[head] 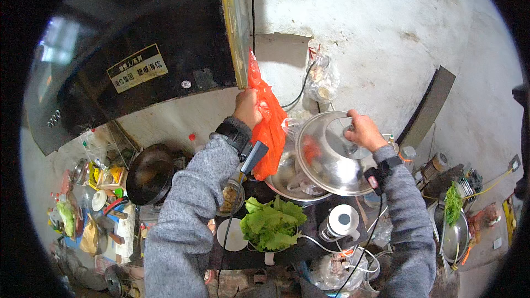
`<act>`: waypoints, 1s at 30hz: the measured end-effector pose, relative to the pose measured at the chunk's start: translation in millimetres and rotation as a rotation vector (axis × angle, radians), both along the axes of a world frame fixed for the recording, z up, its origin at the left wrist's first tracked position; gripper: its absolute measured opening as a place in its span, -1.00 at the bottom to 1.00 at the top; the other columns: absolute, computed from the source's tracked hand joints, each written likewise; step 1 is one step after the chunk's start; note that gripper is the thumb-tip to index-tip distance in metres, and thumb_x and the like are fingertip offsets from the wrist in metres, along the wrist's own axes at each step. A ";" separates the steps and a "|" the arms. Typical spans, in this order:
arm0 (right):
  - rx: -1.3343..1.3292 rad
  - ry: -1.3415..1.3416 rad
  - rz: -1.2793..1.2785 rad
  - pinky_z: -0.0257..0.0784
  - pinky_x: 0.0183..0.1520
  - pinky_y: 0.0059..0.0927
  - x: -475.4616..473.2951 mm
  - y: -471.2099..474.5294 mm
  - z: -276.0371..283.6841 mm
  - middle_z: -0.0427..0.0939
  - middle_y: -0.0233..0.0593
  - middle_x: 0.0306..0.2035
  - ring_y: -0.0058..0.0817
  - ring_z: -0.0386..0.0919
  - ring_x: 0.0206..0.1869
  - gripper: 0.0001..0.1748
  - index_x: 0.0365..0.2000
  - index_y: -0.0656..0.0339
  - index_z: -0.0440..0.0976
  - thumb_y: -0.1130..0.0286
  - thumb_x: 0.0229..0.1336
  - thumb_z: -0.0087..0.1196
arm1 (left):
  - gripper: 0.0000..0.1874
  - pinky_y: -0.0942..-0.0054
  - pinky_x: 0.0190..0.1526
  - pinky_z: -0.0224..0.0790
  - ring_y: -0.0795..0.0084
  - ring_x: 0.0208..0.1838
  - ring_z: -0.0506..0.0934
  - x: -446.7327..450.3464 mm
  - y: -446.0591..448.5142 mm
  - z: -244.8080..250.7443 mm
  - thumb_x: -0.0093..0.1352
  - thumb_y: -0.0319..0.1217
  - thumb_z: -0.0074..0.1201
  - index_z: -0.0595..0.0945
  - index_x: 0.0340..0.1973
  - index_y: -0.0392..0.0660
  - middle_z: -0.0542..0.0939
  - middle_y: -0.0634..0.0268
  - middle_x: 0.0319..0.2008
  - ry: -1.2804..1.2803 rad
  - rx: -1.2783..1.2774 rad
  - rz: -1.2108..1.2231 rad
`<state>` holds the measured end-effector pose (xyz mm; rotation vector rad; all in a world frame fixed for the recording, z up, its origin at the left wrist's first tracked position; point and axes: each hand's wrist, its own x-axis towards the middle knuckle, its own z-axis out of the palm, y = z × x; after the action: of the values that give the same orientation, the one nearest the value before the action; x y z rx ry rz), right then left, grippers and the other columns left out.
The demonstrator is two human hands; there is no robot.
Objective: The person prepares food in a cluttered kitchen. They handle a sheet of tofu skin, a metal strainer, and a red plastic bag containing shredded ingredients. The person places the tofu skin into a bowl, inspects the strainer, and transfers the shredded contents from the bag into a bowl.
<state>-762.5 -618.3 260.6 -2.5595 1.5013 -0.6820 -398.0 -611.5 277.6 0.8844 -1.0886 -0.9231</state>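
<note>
My left hand [248,109] grips an orange-red plastic bag [269,136] that hangs down beside the edge of the black range hood [174,49]. With my right hand [364,132] I hold the knob of a shiny domed metal lid [323,161], tilted above a wide metal pan [281,174]. Part of the pan's inside shows to the left of the lid, with what looks like a clear plastic bag [304,184] in it. Green lettuce leaves [273,223] fill a vessel in front of the pan; its handle points towards me.
A white bowl [231,235] and a bowl of pale food [230,199] sit left of the lettuce. To its right stands a white-topped corded appliance [341,221]. A dark wok [150,175] leans at left, near crowded condiments. A metal basin [455,238] with greens is far right.
</note>
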 end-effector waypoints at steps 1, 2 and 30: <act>-0.002 0.037 0.006 0.47 -0.17 0.00 13.3 -7.8 -2.8 0.58 0.11 -0.36 0.07 0.56 -0.22 -0.47 -0.10 0.32 0.36 0.38 -0.16 0.22 | -0.90 0.39 -0.51 0.37 0.34 -0.47 0.52 -2.7 1.7 1.9 0.34 -0.52 -0.12 0.53 -0.35 -0.17 0.52 0.30 -0.44 0.494 0.086 -0.214; -0.004 0.075 0.013 0.47 -0.17 0.00 25.5 -13.6 -6.3 0.58 0.11 -0.36 0.07 0.56 -0.22 -0.47 -0.11 0.32 0.35 0.38 -0.16 0.21 | -0.90 0.39 -0.52 0.36 0.35 -0.46 0.51 -2.3 3.1 6.8 0.34 -0.51 -0.11 0.53 -0.34 -0.16 0.51 0.30 -0.44 0.482 0.170 -0.124; -0.129 0.146 0.067 0.46 -0.20 0.01 64.5 -28.6 2.9 0.60 0.02 -0.43 0.05 0.57 -0.23 -0.40 -0.10 0.27 0.38 0.37 -0.21 0.36 | -0.58 0.29 -0.08 0.50 0.12 -0.11 0.64 77.2 23.9 22.5 0.11 -0.53 0.28 0.56 -0.09 -0.22 0.66 0.05 -0.20 -1.360 -0.385 0.618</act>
<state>-698.0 -647.0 263.5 -2.7982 1.4484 -0.6147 -320.7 -587.6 300.1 1.4175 -1.8475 0.5606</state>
